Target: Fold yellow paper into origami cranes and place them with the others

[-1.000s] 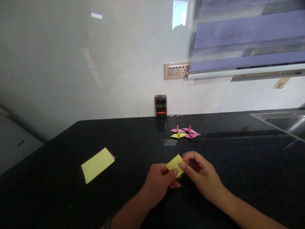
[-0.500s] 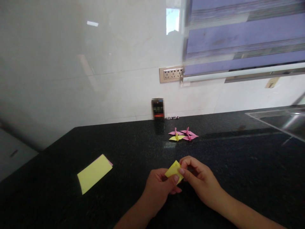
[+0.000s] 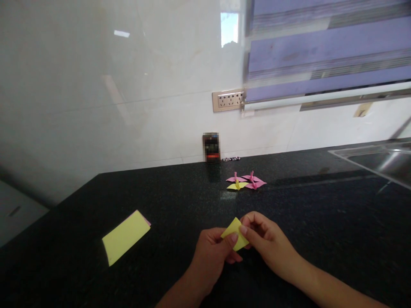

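Observation:
A small folded piece of yellow paper (image 3: 239,242) is held between my two hands, above the dark countertop. My left hand (image 3: 215,248) pinches it from the left, thumb lying across its front. On the right, my right hand (image 3: 268,239) grips the paper's upper right edge between thumb and fingers. Beyond the hands stand several folded paper cranes: a yellow crane (image 3: 237,185) and three pink ones, among them a pink crane (image 3: 256,185) at the right of the group. The paper's underside is hidden by my fingers.
To the left lies a stack of yellow paper (image 3: 126,238) with a pink corner showing beneath. A blurred dark box (image 3: 211,147) stands against the wall beside a small beaded strip (image 3: 231,159). A sink (image 3: 379,164) is set in the counter (image 3: 160,192) at the right.
My thumbs have shifted slightly on the yellow paper, and more of its lower right face shows. The whole view has moved a little; the cranes and stack lie as before.

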Motion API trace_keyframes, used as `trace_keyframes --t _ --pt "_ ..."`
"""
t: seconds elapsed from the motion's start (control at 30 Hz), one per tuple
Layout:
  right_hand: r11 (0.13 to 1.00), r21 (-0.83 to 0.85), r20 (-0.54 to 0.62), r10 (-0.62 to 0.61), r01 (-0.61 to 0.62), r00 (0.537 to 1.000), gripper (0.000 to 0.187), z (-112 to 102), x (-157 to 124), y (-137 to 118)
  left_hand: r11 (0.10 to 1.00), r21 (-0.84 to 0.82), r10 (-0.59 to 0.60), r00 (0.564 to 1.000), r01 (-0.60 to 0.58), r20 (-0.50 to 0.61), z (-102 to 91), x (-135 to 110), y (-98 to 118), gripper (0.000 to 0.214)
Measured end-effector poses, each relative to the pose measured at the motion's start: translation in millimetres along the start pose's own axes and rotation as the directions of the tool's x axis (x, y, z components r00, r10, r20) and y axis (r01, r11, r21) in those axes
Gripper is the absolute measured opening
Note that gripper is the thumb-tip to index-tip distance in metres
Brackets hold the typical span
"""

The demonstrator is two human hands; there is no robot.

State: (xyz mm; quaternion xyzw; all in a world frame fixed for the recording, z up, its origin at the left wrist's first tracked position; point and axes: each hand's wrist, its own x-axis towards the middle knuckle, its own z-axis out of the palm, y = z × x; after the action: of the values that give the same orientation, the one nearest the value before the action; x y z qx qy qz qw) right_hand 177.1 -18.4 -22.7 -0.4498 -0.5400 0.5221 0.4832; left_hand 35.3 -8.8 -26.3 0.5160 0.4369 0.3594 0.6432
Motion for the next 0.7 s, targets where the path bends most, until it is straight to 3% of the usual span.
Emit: trace_keyframes --t 0.17,0.53,0.7 --pt "0.994 -0.108 -0.012 0.026 -0.027 1.0 0.014 -0.8 1.1 3.9 0.998 -0.029 0.049 0.994 -0.053 -0.097 -2.9 2.2 0.7 0.026" --pt "0.985 -0.17 0.044 0.021 -0.014 0.999 0.013 -3.4 0.2 2.0 0.995 -0.097 0.005 0.996 -0.014 -0.094 -8.0 4.3 4.1 0.028" --pt "0.996 -0.091 -0.051 0.006 -0.01 0.999 0.012 -0.5 -0.2 4.4 0.995 -0.093 0.023 0.997 -0.03 -0.078 -9.3 4.6 1.8 0.029"
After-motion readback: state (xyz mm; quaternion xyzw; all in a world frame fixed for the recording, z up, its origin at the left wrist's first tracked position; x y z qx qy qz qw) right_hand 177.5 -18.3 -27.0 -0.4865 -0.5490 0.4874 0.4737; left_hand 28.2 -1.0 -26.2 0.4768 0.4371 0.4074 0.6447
